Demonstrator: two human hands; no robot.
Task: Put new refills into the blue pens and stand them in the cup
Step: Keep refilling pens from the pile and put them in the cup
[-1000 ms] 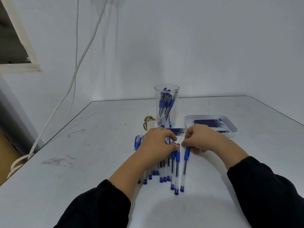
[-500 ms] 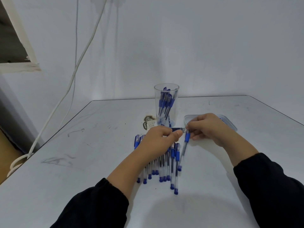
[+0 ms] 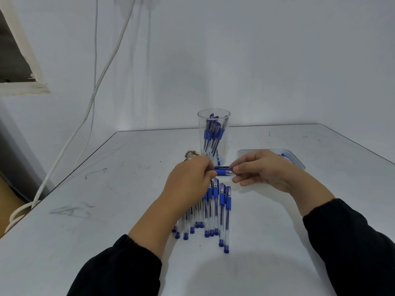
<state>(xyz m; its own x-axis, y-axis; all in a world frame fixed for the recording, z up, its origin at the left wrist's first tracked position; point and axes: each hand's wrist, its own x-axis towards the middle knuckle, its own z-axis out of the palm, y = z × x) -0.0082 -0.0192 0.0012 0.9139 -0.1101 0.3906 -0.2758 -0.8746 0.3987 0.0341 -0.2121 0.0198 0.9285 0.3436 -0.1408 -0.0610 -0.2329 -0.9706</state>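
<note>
Head view of a white tabletop [image 3: 89,242] set against a pale wall. Both hands meet over the middle of the tabletop on one blue pen [image 3: 224,172], held level and crosswise above the surface. The left hand [image 3: 189,181] curls its fingers round the pen's left end, at the blue grip section; the right hand [image 3: 259,170] pinches the right end between thumb and fingertips. Black sleeves cover both forearms.

Below the hands, toward the near edge, a row of blue pens [image 3: 210,210] lies side by side on the tabletop, caps pointing to the far edge and blue end plugs to the near edge. The left hand and wrist hide the upper left part of this row, so the count cannot be told. Just behind the held pen, a few dark refills [image 3: 222,167] lie on the surface, mostly covered by the fingers.

Toward the far edge stands a clear plastic cup [image 3: 213,118], upright, holding several blue pens that lean against its wall. To its right, near the right edge, lies a shallow translucent tray [image 3: 296,160]; the right hand blocks most of it, and only a small blue item shows inside. A small brownish scrap [image 3: 190,155] lies left of the cup. White cables [image 3: 100,82] hang down the wall beyond the left edge.
</note>
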